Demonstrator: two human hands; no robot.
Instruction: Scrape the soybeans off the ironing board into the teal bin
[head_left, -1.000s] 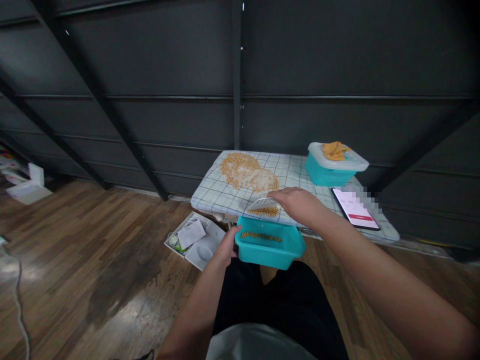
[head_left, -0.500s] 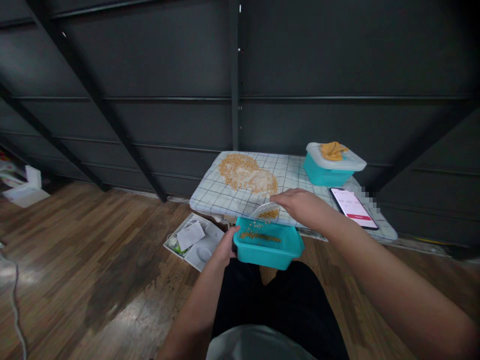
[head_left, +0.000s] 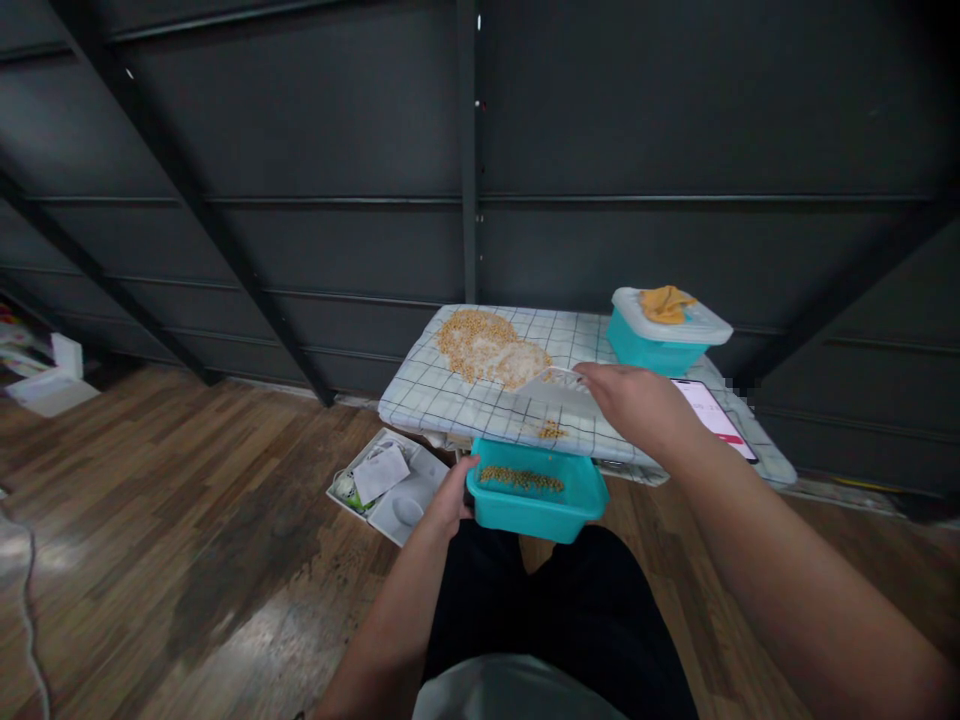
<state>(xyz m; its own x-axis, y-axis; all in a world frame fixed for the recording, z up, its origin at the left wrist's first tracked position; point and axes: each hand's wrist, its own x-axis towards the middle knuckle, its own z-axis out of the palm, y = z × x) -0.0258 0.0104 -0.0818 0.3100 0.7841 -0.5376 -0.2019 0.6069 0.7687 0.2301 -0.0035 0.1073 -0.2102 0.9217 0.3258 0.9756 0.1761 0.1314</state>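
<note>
My left hand (head_left: pixel 454 496) grips the left end of a teal plastic box (head_left: pixel 540 515), held level against the front edge of the cloth-covered table. A band of yellow-brown beans (head_left: pixel 521 480) lies on the bottom of the box. My right hand (head_left: pixel 630 400) is closed on a thin white scraper (head_left: pixel 551 388), its exact kind blurred, held low over the table. Beside the scraper's far side spreads a heap of yellow beans (head_left: pixel 469 330) with pale, rice-like grains (head_left: pixel 517 362) on top. A few loose beans (head_left: pixel 552 430) rest near the table's front edge.
At the table's (head_left: pixel 427 395) back right stands a lidded teal box (head_left: pixel 652 350) with a yellow cloth (head_left: pixel 666 303) on it. A phone (head_left: pixel 716 418) lies near my right forearm. An open white box (head_left: pixel 405 500) sits on the floor to the left. A dark wall rises behind.
My right hand has moved up and right with the scraper, from above the teal box to over the table. Grains that were falling into the box have settled. My left hand holds still.
</note>
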